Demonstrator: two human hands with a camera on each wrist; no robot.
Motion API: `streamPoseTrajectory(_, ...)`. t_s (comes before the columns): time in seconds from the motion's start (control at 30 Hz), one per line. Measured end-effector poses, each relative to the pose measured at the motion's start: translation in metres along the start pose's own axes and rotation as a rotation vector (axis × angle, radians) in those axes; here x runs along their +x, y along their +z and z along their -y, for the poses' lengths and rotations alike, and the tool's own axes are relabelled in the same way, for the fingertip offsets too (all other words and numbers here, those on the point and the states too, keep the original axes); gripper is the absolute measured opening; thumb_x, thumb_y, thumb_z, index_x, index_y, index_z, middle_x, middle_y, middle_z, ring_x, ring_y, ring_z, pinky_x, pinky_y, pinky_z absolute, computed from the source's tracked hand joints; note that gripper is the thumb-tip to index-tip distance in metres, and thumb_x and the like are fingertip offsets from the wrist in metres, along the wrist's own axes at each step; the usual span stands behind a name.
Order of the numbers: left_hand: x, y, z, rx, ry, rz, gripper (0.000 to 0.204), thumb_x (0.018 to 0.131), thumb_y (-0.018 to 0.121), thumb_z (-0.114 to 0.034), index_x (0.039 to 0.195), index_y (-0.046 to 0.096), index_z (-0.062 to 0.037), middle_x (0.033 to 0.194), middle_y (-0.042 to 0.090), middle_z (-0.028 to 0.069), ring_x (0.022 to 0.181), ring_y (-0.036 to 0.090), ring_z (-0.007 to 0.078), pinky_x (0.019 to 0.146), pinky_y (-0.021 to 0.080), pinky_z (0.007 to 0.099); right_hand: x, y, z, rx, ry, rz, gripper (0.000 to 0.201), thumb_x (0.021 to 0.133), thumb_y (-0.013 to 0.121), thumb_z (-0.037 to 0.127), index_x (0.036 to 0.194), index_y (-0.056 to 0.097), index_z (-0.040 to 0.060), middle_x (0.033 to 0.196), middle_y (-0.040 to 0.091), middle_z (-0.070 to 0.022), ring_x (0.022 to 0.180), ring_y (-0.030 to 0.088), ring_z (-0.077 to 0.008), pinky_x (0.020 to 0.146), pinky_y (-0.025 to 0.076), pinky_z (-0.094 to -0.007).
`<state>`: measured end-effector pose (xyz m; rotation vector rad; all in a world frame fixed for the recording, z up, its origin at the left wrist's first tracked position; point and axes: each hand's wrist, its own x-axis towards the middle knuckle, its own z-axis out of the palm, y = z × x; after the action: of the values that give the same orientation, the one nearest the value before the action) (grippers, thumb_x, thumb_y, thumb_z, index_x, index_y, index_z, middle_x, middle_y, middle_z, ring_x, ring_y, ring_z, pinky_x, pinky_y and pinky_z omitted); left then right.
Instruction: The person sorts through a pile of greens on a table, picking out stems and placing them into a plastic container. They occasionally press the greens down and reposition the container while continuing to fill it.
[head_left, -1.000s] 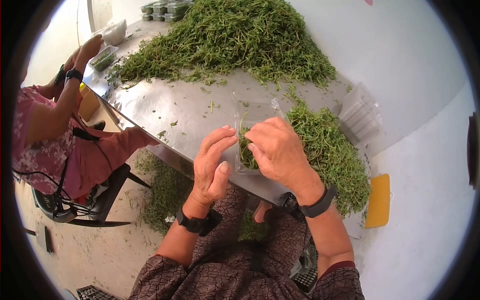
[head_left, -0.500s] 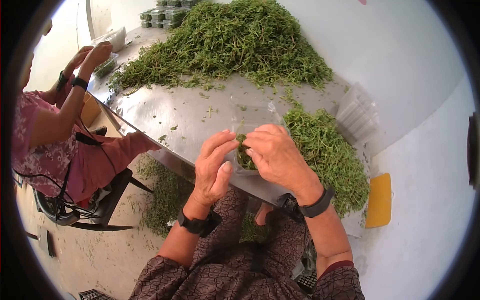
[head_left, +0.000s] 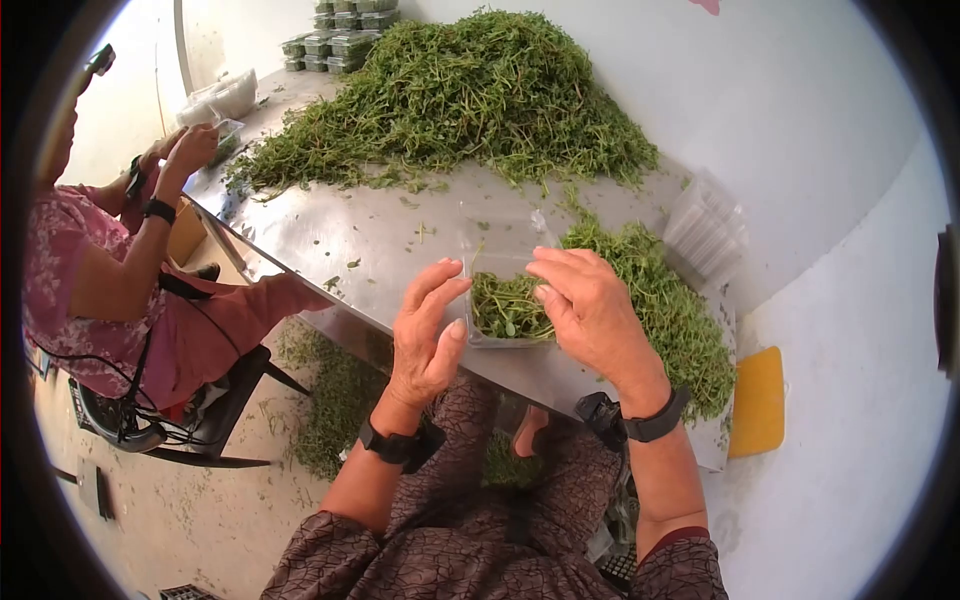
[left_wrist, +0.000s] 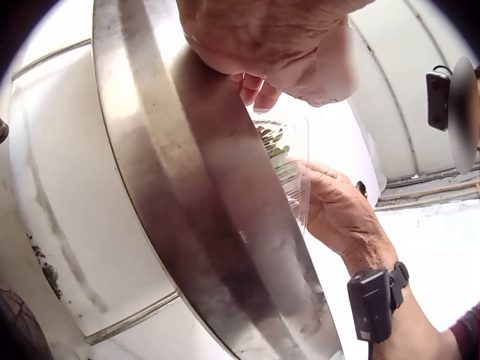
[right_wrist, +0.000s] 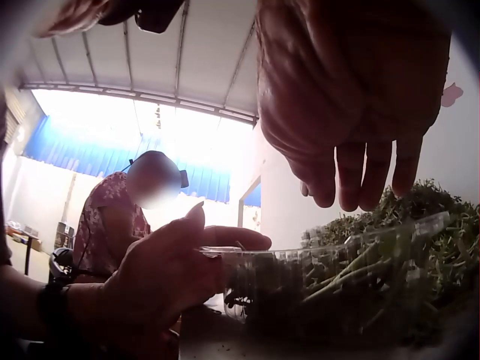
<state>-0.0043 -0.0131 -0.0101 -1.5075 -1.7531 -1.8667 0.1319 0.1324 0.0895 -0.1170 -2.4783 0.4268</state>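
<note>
A clear plastic clamshell (head_left: pixel 508 310) holding green herb sprigs lies at the near edge of the steel table (head_left: pixel 340 230), its lid (head_left: pixel 500 235) open behind it. My left hand (head_left: pixel 432 310) rests against the box's left side, fingers nearly straight and thumb at the near corner. Over the box's right edge my right hand (head_left: pixel 585 300) lies with loose fingers that hold nothing. The right wrist view shows those fingers (right_wrist: pixel 352 180) hanging just above the box (right_wrist: pixel 322 285), with the left hand (right_wrist: pixel 165 277) along its rim. In the left wrist view the right hand (left_wrist: pixel 341 217) touches the box (left_wrist: pixel 289 161).
A large heap of herbs (head_left: pixel 470 90) covers the table's far end, and a smaller heap (head_left: pixel 670 310) lies right of the box. Stacked empty clamshells (head_left: pixel 705 230) stand by the wall. Filled boxes (head_left: pixel 345 20) sit at the far corner. Another person (head_left: pixel 110 280) works at the left.
My right hand has drawn back from the middle of the box to its right edge, uncovering the herbs inside. The left hand has barely moved. The other person's hands have dropped lower.
</note>
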Motion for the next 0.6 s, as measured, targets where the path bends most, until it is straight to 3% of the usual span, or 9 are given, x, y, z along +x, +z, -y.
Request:
streamPoseTrajectory(0.07,0.0,0.0,0.001,0.006,0.008,0.004,0.049,0.092,0.048,-0.038,0.12,0.061,-0.0005,0.132,0.054,0.0194,0.129,0.046,0.037,0.107,0.036,0.047,0.007,-0.002,0.0,-0.013,-0.005,0.0,0.019,0.081,0.064,0.002,0.099,0.068,-0.0036,0.11,0.067,-0.0195,0.102,0.06,-0.0344,0.093,0.046,-0.0428)
streamPoseTrajectory(0.17,0.0,0.001,0.002,0.011,0.051,0.023,0.045,0.077,0.067,-0.033,0.109,0.065,0.0001,0.127,0.056,0.0184,0.125,0.048,0.0393,0.105,0.038,0.0476,0.018,0.001,0.0,-0.041,-0.044,0.025,0.021,0.082,0.063,0.002,0.102,0.067,-0.0028,0.112,0.066,-0.0192,0.103,0.06,-0.0348,0.093,0.046,-0.0426)
streamPoseTrajectory(0.43,0.003,-0.001,0.001,0.035,0.12,0.065,0.044,0.072,0.07,-0.026,0.108,0.065,-0.0006,0.12,0.06,0.0174,0.122,0.051,0.0396,0.101,0.042,0.0469,0.038,0.025,-0.008,-0.18,-0.179,0.136,0.03,0.082,0.061,0.002,0.111,0.065,0.0017,0.122,0.062,-0.018,0.107,0.058,-0.0337,0.094,0.046,-0.0428)
streamPoseTrajectory(0.6,0.003,-0.001,0.0,0.028,0.125,0.072,0.042,0.072,0.07,-0.023,0.108,0.064,-0.0008,0.119,0.06,0.0173,0.122,0.051,0.0394,0.1,0.043,0.0464,0.049,0.037,-0.018,-0.225,-0.176,0.201,0.028,0.081,0.061,0.003,0.108,0.067,0.0039,0.117,0.064,-0.0155,0.103,0.059,-0.033,0.093,0.046,-0.0431)
